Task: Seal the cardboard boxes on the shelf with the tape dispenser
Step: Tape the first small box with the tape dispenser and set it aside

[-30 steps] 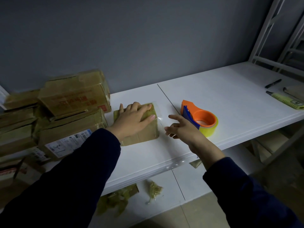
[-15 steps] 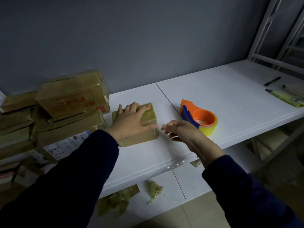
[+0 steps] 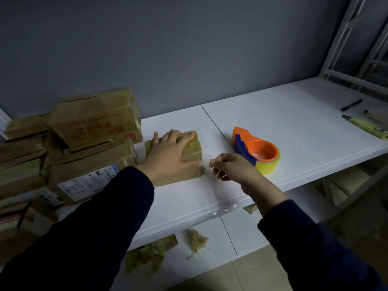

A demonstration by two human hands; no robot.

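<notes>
On the long white shelf (image 3: 294, 122), the stack of taped brown cardboard boxes (image 3: 90, 131) leans at the far left. It sits just beside the work, so a sideways shove of the elbow could tip the top one. The small flat brown cardboard box (image 3: 190, 151) being sealed lies right of that stack, near the shelf's middle seam. The orange-and-blue tape dispenser with its yellowish roll (image 3: 257, 151) stands free just right of it, touched by neither of the hands. The left hand (image 3: 168, 156) lies flat and spread on the box lid, pressing it down; if it lifts early, the light box would likely slide or rise with the tape. The right hand (image 3: 233, 169) has its fingers curled, thumb and forefinger pinching what looks like the loose end of the strip of clear tape (image 3: 204, 143) at the box's near right corner. That film is faint and sticky: pulled slack or crooked, it may wrinkle, fold onto itself, cling to the fingers, or bond to the shelf.
</notes>
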